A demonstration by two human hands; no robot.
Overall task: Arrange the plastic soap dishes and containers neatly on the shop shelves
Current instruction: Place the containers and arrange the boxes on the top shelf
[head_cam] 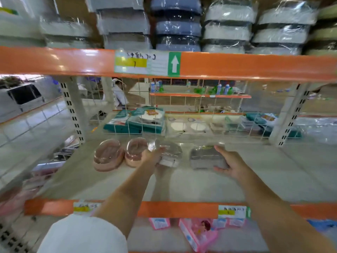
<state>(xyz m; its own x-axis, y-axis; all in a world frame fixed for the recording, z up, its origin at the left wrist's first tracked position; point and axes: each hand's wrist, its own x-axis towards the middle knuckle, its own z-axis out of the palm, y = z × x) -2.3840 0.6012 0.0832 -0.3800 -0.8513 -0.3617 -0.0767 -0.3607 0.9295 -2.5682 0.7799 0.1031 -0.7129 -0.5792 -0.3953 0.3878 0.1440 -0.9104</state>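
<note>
1. Left hand (152, 157) grips a clear-wrapped soap dish (168, 155), fingers curled round its near left edge; dish sits low over the shelf (200, 183). Can't tell if it touches the board.
2. Right hand (230, 162) holds a grey soap dish (205, 158) from its right side, thumb at the near corner, a finger along the far edge. Dish looks set on the shelf, blur makes contact unclear.
3. Two pink soap dishes (108, 156) stand on the shelf left of the left hand, side by side and touching, right one just beside the wrapped dish.
4. Grey dish is right of the wrapped dish, a small gap between them.
5. White sleeve (83, 234) covers the left upper arm at frame bottom.
6. Wire grid (200, 110) backs the shelf; teal boxes (135, 121) lie behind it.
7. Orange beam (255, 66) overhead carries a label with a green arrow sign (174, 64).
8. Stacks of wrapped containers (176, 24), grey, blue and white, fill the upper shelf.
9. Pink boxes (197, 234) lie on the shelf below.
</note>
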